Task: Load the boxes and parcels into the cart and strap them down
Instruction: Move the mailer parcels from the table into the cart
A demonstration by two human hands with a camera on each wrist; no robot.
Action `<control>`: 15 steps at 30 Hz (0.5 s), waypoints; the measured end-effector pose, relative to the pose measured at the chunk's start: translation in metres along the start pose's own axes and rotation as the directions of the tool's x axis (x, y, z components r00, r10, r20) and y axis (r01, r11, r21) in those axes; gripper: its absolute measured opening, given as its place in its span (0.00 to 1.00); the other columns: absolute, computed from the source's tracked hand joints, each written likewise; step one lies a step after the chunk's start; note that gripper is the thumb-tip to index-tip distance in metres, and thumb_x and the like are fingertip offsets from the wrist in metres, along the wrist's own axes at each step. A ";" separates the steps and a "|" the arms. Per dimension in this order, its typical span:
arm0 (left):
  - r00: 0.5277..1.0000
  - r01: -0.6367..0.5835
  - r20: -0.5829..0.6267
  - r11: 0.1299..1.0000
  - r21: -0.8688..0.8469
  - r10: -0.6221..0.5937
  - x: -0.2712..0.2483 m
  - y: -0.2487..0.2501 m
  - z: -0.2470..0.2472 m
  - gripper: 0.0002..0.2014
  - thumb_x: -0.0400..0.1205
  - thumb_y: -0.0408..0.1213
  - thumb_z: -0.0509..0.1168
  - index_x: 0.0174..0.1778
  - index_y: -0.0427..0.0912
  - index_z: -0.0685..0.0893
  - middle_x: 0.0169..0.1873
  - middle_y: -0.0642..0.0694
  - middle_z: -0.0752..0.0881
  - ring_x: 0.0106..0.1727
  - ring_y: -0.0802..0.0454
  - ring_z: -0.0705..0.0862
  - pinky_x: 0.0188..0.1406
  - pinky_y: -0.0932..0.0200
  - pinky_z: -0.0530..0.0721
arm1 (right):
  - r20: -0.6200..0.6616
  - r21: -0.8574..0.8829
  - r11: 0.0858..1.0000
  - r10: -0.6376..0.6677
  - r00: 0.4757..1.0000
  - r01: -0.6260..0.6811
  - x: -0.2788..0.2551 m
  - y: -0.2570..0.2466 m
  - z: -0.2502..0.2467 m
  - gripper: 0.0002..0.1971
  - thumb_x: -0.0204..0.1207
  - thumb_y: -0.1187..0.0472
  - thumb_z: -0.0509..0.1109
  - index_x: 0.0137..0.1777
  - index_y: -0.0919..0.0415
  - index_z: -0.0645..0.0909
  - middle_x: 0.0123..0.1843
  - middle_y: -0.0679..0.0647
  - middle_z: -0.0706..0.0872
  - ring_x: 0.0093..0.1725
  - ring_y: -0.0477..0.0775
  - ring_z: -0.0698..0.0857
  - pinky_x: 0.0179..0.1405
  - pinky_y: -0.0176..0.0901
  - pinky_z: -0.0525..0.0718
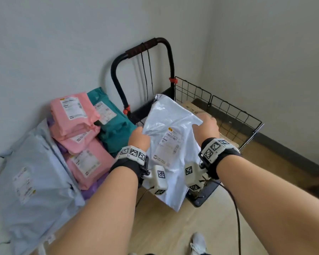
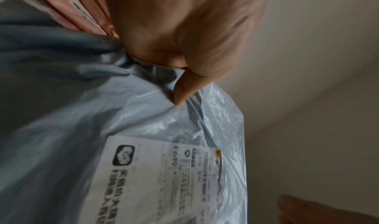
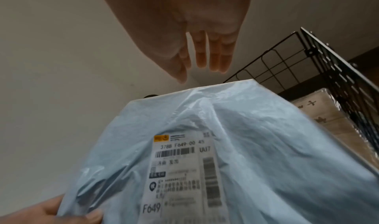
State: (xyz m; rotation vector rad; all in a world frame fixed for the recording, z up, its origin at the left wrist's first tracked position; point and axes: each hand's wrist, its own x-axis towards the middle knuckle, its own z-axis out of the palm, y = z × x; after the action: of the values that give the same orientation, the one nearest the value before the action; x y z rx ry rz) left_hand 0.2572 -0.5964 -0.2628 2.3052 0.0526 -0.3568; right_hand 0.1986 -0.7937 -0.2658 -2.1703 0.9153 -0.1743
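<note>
only overhead: pink parcels (beside cart)

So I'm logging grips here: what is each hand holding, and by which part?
The left hand grips the pale blue plastic mailer bag by its left edge; the right hand is open above it, holding nothing.

left hand: fingers curled, pinching grip | right hand: fingers straight, loose

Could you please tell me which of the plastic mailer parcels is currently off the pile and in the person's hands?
The pale blue-white parcel over the cart; the left hand grips it, while the pink, teal and other parcels lie stacked by the wall.
</note>
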 end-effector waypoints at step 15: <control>0.947 -0.209 0.281 0.963 0.169 0.157 0.056 0.097 0.110 0.12 0.82 0.23 0.57 0.57 0.38 0.81 0.47 0.41 0.83 0.43 0.47 0.78 0.38 0.60 0.72 | 0.013 -0.073 0.975 0.210 0.978 -0.208 0.118 0.075 -0.067 0.17 0.87 0.58 0.53 0.69 0.61 0.76 0.70 0.59 0.71 0.48 0.59 0.77 0.47 0.44 0.74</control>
State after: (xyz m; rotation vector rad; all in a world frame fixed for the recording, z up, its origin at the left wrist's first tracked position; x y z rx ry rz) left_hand 0.2987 -0.7462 -0.2809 2.4108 -0.3450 -0.5933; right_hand 0.2176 -0.9461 -0.2890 -2.1187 1.1454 -0.0158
